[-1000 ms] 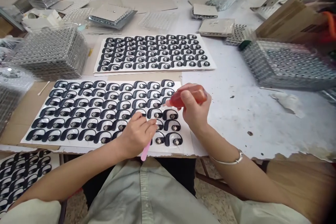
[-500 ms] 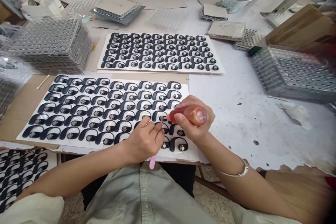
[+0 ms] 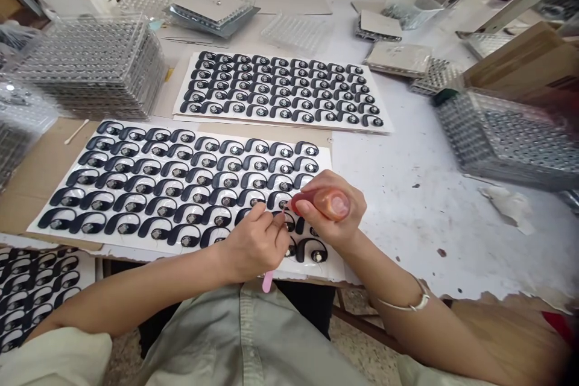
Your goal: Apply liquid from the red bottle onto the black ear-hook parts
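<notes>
A white sheet covered with rows of black ear-hook parts lies at the table's near edge. My right hand is closed round a small orange-red bottle, its tip pointing left at the parts near the sheet's right end. My left hand rests on the sheet just left of the bottle tip, fingers pinched round a thin pink tool whose end sticks out below the hand. A black ear-hook part lies just right of my left hand.
A second sheet of the same black parts lies farther back, a third sheet sits low at the left. Stacks of clear blister trays stand at left and right. Cardboard lies under the near sheet; the table's chipped edge is at right.
Both hands have stayed together near the sheet's right end; the bottle tip has shifted down a row or so. The view has drifted, so the sheets sit slightly further right.
</notes>
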The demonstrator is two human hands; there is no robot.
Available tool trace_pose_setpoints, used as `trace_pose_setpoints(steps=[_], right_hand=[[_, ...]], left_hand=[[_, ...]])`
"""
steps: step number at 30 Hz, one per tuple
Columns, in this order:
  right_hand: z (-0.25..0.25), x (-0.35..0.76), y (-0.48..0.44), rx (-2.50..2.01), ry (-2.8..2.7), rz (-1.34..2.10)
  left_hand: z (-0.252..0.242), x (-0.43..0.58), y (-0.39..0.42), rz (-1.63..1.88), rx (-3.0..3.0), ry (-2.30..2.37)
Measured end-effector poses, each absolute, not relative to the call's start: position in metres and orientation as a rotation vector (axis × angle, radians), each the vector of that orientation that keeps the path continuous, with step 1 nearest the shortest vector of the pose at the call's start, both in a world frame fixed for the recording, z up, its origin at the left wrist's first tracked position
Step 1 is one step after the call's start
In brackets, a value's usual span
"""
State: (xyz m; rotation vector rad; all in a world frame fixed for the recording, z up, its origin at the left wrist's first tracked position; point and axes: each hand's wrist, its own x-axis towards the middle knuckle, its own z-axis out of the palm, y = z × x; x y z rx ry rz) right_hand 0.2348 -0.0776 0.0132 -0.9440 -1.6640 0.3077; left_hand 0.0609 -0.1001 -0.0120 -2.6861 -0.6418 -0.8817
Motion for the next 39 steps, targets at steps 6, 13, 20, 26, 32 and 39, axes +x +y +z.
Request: trace_pose_setpoints(steps=[6, 13, 20, 26, 32, 39], right_hand=[[0.0139, 0.2341, -0.0781, -0.955, -1.684, 0.259], [0.0149, 0.2323, -0.0791, -0.895, -1.708, 0.271], [0.0127, 0.2334, -0.0791, -0.899, -1.719, 0.222], [0.0113, 0.2337, -0.0786, -0.922, -1.688, 0.235], [0.0074, 0.2382, -0.0781, -0.929, -1.572, 0.258], [0.0093, 0.2366, -0.0761, -0.943, -1.611, 0.265]], left_hand=[[-0.0086, 0.0620, -0.1001, -0.873, -2.665, -0.637], [-0.0054, 0.0619, -0.0988, -0.876, -2.642, -0.636], [-0.0105, 0.0616, -0.0990, -0.893, -2.641, -0.631], [-0.0115, 0.0615, -0.0992, -0.881, -2.629, -0.631], [-0.0111, 0.0615, -0.0990, -0.880, -2.633, -0.621], [-0.0107, 0.0609, -0.0995, -0.891, -2.628, -0.628]])
